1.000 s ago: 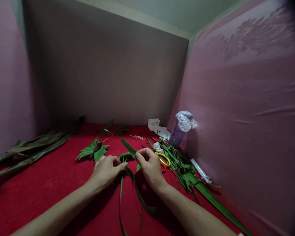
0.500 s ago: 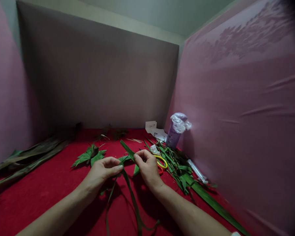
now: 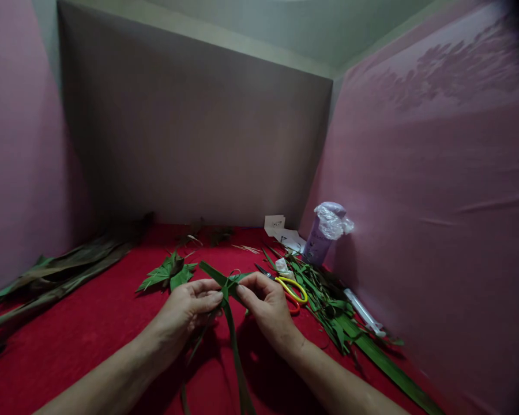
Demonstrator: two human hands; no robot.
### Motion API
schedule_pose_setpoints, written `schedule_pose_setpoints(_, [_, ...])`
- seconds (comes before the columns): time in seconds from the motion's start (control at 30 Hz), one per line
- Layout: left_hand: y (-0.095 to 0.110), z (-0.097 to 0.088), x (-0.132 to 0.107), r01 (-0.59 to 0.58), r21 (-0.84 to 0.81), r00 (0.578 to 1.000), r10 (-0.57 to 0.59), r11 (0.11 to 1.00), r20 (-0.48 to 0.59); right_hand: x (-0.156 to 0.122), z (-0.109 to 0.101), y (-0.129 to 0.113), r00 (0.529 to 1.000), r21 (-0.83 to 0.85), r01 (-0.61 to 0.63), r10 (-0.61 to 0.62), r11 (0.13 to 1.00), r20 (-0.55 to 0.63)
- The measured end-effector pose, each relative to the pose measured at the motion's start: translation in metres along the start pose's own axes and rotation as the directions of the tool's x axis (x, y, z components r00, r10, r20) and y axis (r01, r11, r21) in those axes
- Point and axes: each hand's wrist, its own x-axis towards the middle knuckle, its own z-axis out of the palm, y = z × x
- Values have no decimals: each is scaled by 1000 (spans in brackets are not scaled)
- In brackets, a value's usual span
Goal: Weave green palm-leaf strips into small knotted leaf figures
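Long green leaf strips (image 3: 232,340) are crossed and folded between my two hands above the red cloth (image 3: 90,323). My left hand (image 3: 185,311) pinches the strips from the left, fingers closed on them. My right hand (image 3: 268,305) pinches the same folded spot from the right. The loose ends of the strips trail down towards me over the cloth.
Yellow-handled scissors (image 3: 292,286) lie just right of my right hand. A heap of green leaves (image 3: 333,311) and a long leaf run along the pink right wall. A wrapped purple cup (image 3: 322,237), paper slips (image 3: 281,229), a folded leaf shape (image 3: 168,274) and dried leaves (image 3: 52,274) lie around.
My hands have come closer together and nearer to me, and the strips now cross in a tighter fold between the fingertips. The view has shifted slightly.
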Motion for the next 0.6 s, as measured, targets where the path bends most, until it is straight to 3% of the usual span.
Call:
schedule_pose_setpoints(0.27, [0, 1, -1, -39, -21, 999, 40, 999, 29, -1, -1, 1, 999, -40, 10, -8, 999, 37])
schedule_pose_setpoints(0.6, [-4, 3, -3, -97, 45, 995, 98, 994, -7, -2, -2, -4, 997, -154, 70, -63, 986, 48])
